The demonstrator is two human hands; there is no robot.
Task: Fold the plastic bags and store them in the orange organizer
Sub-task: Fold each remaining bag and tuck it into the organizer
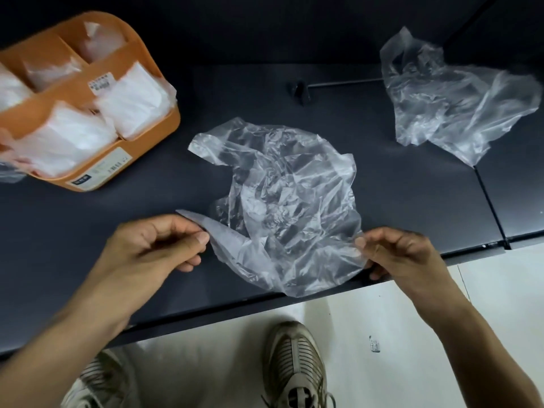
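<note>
At the far left of the dark table point(88, 245) stood the orange organizer point(141, 148), its compartments already packed with folded white plastic bags point(70, 136); a small sticker on the inner divider and two labels low on its front wall carried print too small and blurred to read. Right of it, near the table's front edge, the left hand point(153, 245) pinched a corner of the clear plastic bag point(282, 201) between thumb and curled fingers, that corner lifted into a pointed flap. The bag itself lay crumpled on the table between the two hands, its lower hem just reaching the table edge. It looked very light, limp and slick, a film that would likely balloon, cling and slide rather than keep a crease, so corners and the hem seemed the sensible places to take it, pulled taut before smoothing flat. The right hand point(394, 251) gripped the opposite corner of the hem in the same pinch. Farther right and toward the back, well apart, a second clear bag point(453, 98) lay loosely heaped, not yet folded, with no printing visible on either bag. Below the table edge, a pair of worn shoes point(294, 366) stood on pale floor.
</note>
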